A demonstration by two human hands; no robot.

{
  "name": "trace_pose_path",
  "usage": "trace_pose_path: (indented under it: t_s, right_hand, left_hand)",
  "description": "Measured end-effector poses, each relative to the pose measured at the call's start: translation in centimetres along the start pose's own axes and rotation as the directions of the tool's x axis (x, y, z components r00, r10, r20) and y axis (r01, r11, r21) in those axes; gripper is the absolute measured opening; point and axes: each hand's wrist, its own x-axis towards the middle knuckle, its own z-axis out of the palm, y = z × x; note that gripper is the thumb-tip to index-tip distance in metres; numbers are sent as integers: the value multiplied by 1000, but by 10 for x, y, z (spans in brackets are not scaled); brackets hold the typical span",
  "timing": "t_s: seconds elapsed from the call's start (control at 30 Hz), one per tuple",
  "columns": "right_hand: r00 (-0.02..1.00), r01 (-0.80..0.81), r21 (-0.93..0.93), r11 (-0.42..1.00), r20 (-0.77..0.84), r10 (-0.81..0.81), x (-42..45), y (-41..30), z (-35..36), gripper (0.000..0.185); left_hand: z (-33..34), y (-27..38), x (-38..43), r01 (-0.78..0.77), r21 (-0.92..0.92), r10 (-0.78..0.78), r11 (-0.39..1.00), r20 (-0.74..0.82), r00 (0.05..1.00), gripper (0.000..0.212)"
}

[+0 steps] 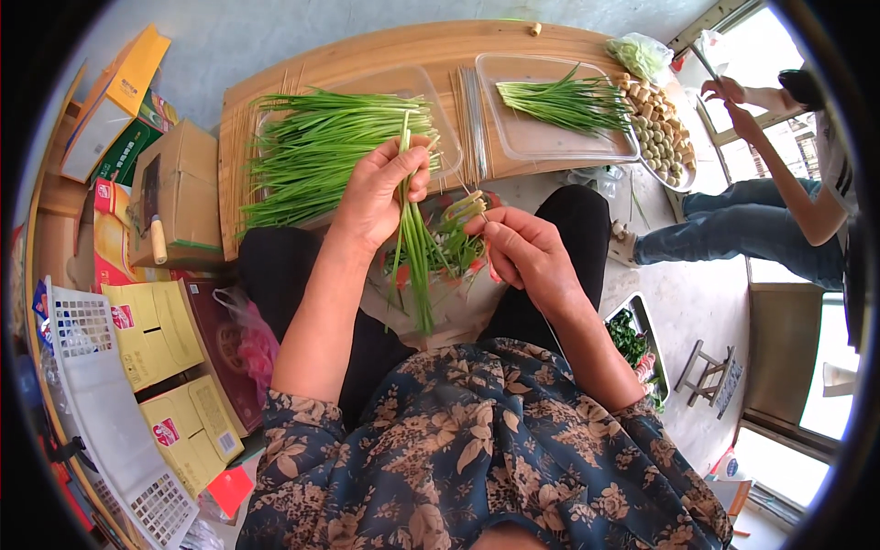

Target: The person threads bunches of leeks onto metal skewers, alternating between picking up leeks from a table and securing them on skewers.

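My left hand [385, 189] grips a small bunch of garlic chives [414, 247], pale stem ends up and green leaves hanging down. In my right hand [519, 244] a thin skewer [464, 184] is pinched, with a folded piece of chives [467, 208] on it near the fingers. Below both hands, a container with leafy greens and red bits [447, 258] sits between my knees, partly hidden. A large pile of chives [316, 151] fills a clear plastic tray [443, 110] on the wooden table [385, 51]. More chives [564, 100] lie in a second clear tray [529, 151].
Metal skewers [472, 117] lie between the trays. A tray of small rolled pieces and green balls [663, 141] stands at the table's right end. Cardboard boxes [185, 185] and a white plastic basket [117, 412] are at left. Another person's hands [732, 103], a metal tray of greens [636, 330] and a stool [711, 378] are at right.
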Motion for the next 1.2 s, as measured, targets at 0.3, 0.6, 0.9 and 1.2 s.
trace_pose_path:
  t_s: [0.3,0.6,0.9,1.2]
  right_hand:
    - [1000,-21,-42,999,13,22,1,-1,5,24]
    - [1000,4,-44,999,13,-3,0,-2,7,24]
    - [1000,-22,-41,999,7,22,-1,-1,4,24]
    - [1000,-21,-24,999,-1,21,-3,-2,5,24]
  left_hand:
    - [0,4,-7,31,-92,-32,995,-13,999,24]
    - [2,5,-7,19,-88,-20,996,-8,1000,24]
    - [3,2,-6,20,-85,-21,996,-8,1000,23]
    - [4,2,-6,22,-56,-23,998,-15,1000,24]
